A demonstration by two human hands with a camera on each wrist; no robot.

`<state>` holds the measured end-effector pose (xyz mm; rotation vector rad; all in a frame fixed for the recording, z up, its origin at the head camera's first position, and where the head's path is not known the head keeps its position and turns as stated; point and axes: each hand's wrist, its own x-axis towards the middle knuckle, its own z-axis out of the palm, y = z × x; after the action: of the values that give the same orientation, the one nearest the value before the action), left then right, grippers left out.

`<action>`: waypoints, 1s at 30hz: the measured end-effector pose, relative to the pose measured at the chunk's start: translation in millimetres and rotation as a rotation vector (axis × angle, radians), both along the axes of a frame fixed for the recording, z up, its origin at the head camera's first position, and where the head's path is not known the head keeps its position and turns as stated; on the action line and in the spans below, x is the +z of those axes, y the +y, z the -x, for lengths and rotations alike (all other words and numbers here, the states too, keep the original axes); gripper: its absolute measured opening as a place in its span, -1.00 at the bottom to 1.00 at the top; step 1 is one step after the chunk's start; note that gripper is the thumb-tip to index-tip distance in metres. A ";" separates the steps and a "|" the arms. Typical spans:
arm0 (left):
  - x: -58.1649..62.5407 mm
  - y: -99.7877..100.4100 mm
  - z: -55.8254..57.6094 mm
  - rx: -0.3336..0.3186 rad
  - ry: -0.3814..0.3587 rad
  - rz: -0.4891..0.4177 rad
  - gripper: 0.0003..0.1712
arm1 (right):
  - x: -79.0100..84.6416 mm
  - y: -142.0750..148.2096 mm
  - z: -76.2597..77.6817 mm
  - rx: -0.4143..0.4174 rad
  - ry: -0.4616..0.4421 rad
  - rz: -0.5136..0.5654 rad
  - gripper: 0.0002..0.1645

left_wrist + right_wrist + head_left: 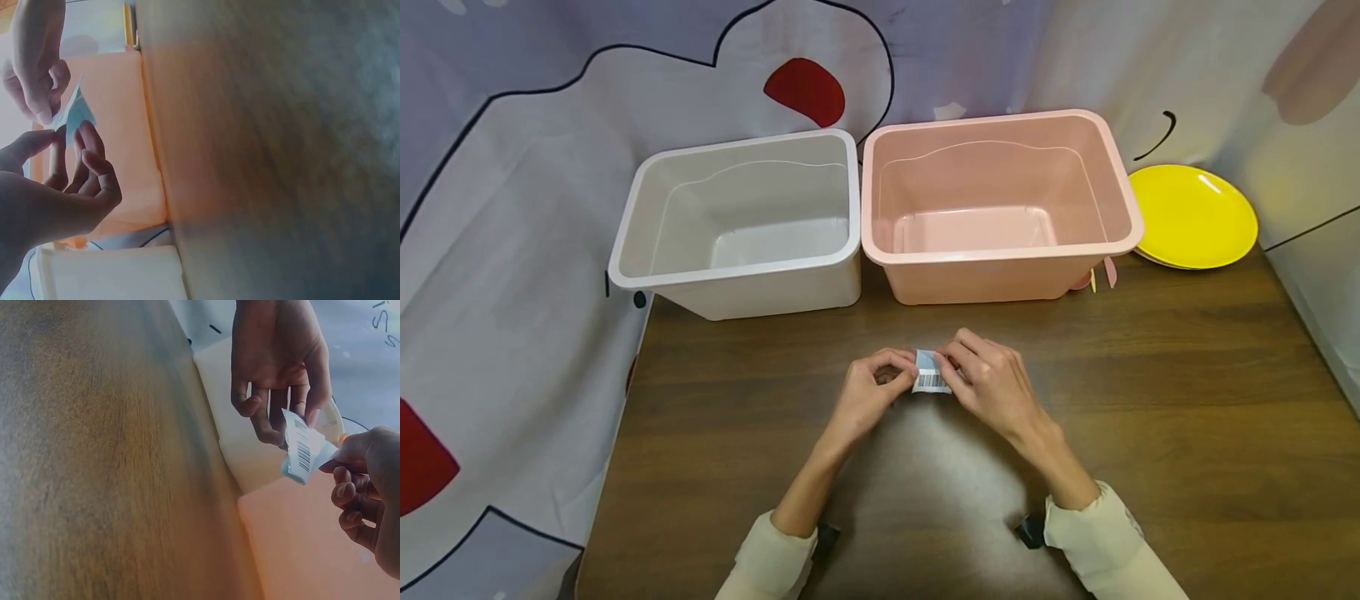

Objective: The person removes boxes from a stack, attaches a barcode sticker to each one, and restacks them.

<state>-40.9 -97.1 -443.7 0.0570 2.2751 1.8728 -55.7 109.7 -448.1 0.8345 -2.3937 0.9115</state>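
Observation:
A small pale-blue and white packet-like piece with a printed barcode (931,372) is held above the table between both hands. My left hand (868,387) pinches its left edge between thumb and fingertips. On the other side my right hand (992,379) pinches it near the upper right. In the right wrist view the barcode piece (301,449) looks bent or folded, its barcode facing the camera. From the left wrist the bluish piece (77,112) shows as a creased, pointed shape between the fingertips. Whether anything is inside it I cannot tell.
A white plastic bin (737,271) and a pink plastic bin (985,279) stand side by side at the back of the wooden table (1150,433). Yellow plates (1195,217) lie at the right. Small pink and yellow pieces (1109,272) peek out beside the pink bin.

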 end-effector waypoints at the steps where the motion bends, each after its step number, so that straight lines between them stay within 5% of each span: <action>1: -0.1 -0.2 0.1 -0.002 -0.001 0.005 -0.90 | -0.3 0.2 0.0 -0.001 -0.002 0.001 -0.91; 10: -0.3 -1.3 0.1 -0.007 0.001 0.078 -0.90 | -1.7 2.9 0.3 -0.035 -0.036 0.043 -0.92; 23: -7.2 -12.1 -0.1 -0.020 0.024 0.155 -0.89 | 2.0 11.1 9.2 -0.172 -0.044 0.267 -0.87; 30: -13.6 -24.1 1.5 -0.066 0.042 0.297 -0.88 | 6.0 20.4 16.7 -0.227 -0.056 0.390 -0.85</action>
<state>-42.4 -121.2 -457.3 0.1271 2.5202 1.4976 -72.4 130.1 -442.0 0.3861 -2.1910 1.2619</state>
